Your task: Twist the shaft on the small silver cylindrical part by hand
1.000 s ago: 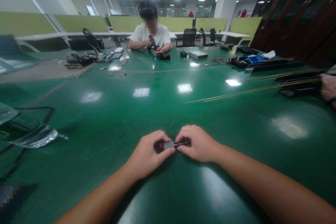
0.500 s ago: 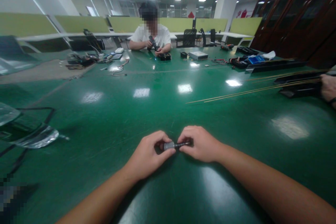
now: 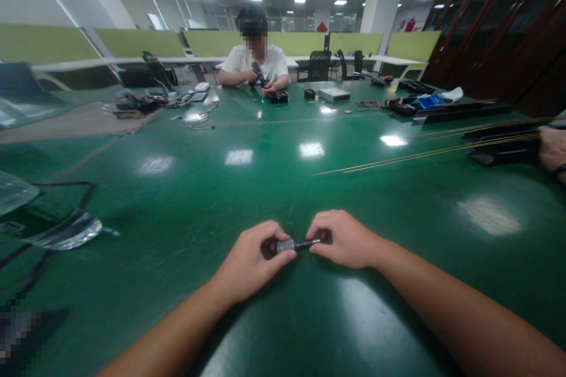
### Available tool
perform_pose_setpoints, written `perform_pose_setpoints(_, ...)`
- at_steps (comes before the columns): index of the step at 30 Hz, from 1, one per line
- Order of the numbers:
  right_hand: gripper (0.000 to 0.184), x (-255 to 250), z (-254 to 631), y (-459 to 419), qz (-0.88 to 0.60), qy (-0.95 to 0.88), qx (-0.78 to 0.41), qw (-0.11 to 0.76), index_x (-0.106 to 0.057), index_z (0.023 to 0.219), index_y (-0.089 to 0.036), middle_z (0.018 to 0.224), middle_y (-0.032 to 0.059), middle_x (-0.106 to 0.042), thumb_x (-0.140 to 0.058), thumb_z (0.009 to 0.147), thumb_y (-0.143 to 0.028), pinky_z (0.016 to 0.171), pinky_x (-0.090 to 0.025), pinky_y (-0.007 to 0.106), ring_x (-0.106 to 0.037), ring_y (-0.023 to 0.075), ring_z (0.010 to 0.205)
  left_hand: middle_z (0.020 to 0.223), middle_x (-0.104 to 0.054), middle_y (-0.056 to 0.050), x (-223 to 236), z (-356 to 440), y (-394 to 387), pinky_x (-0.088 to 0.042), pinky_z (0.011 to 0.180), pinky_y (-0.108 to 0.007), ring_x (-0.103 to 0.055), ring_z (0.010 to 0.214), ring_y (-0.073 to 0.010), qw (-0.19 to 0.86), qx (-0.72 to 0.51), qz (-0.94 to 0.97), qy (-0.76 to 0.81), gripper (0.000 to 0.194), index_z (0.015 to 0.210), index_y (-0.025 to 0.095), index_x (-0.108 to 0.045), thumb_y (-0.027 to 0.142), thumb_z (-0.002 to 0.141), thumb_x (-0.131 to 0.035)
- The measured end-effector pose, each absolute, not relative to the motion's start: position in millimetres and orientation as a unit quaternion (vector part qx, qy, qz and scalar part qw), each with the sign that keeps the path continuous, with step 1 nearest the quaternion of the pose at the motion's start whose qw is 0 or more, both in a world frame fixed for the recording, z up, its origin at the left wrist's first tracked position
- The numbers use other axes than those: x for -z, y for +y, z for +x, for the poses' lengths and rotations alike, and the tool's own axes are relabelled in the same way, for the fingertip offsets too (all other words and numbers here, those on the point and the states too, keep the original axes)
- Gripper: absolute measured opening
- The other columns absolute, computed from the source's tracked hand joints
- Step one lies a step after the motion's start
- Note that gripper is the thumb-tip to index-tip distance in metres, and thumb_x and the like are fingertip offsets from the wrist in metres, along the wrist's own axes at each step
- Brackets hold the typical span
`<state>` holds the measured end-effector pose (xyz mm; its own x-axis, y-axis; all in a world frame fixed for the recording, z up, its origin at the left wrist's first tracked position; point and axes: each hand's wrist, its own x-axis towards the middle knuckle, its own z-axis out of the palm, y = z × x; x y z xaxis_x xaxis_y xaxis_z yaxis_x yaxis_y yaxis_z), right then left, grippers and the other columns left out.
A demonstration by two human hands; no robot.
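Between thumb and fingers, my left hand (image 3: pixel 256 256) grips a small grey cylinder with a thin dark shaft (image 3: pixel 285 245), lying roughly level just over the table. Its left end is hidden in the palm. The shaft points right, and its far end lies at the fingertips of my right hand (image 3: pixel 342 238), which is closed in a pinch around it. A short stretch of the shaft shows between the two hands. What exact kind of part this is cannot be made out.
Both hands are above a glossy green table (image 3: pixel 212 188). Thin yellowish rods (image 3: pixel 398 159) reach in from the right, near another person's hand (image 3: pixel 552 146). A clear plastic item (image 3: pixel 66 227) lies left. Across the table, a person in a white shirt (image 3: pixel 276 62) handles a dark tool (image 3: pixel 259 72).
My right hand has slid a little to the right along the shaft, so more of it shows. My left hand has stayed in place, holding the grey cylinder.
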<state>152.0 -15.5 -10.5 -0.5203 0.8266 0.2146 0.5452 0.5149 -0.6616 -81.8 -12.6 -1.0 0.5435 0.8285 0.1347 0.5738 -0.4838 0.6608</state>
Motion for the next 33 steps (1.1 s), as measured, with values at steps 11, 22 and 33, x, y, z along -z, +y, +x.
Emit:
perform_pose_setpoints(11,0.009,9.0,161.5,-14.8,-0.424,-0.823,-0.286,0.246,-0.071,0.084,-0.017,0.079,0.0006,-0.066,-0.071,0.075,-0.015,0.064,-0.045,0.022,-0.059,0.0117,0.068,0.079,-0.062,-0.001,0.2,-80.8,-13.0,-0.043,0.067,-0.026,-0.059,0.072,-0.0160,0.283,-0.225,0.829,0.427,0.015,0.082,0.017,-0.062,0.031,0.083,-0.067)
perform_pose_setpoints(22,0.010,6.1,168.3,-12.3,-0.447,-0.815,-0.296,0.221,-0.071,0.083,-0.017,0.077,0.0002,-0.066,-0.072,0.073,-0.016,0.063,-0.044,0.022,-0.059,0.0117,0.067,0.079,-0.062,0.000,1.8,-81.3,-13.4,-0.043,0.067,-0.026,-0.059,0.072,-0.0161,0.284,-0.223,0.828,0.428,0.015,0.083,0.017,-0.062,0.032,0.083,-0.067)
perform_pose_setpoints(33,0.012,-1.2,186.0,-7.0,-0.465,-0.801,-0.329,0.185,-0.072,0.084,-0.017,0.080,0.0015,-0.069,-0.072,0.072,-0.018,0.064,-0.046,0.023,-0.062,0.0132,0.070,0.081,-0.063,-0.001,0.7,-80.9,-14.1,-0.044,0.067,-0.027,-0.059,0.073,-0.0162,0.284,-0.221,0.830,0.426,0.016,0.083,0.017,-0.062,0.033,0.083,-0.067)
